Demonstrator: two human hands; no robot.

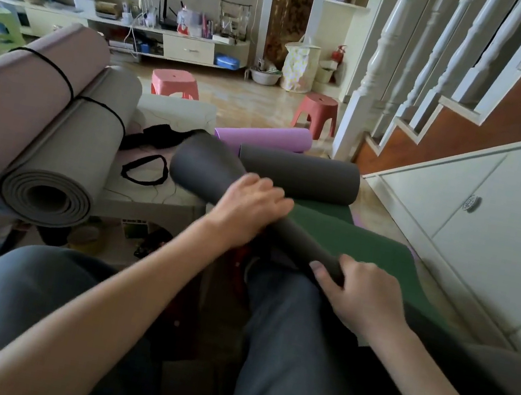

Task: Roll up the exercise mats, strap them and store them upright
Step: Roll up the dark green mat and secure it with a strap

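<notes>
Both hands were clamped round the dark grey mat (pixel 208 167) being rolled over the knees: left hand (pixel 248 207) mid-roll, right hand (pixel 364 294) at the near end. Its green side (pixel 358 246) trailed off to the right.

We can't read any text, label, brand or no. anywhere here. At approx. 12 o'clock, the boxes, bottles and bright pink book spines (pixel 208 29) on the long cream low cabinet (pixel 187 49) carry markings too small and blurry to make out. At 1 o'clock, the red fire extinguisher (pixel 338 54) shows no legible label. At 7 o'clock, printed items under the pale table (pixel 153 204) are too dim to read.
</notes>
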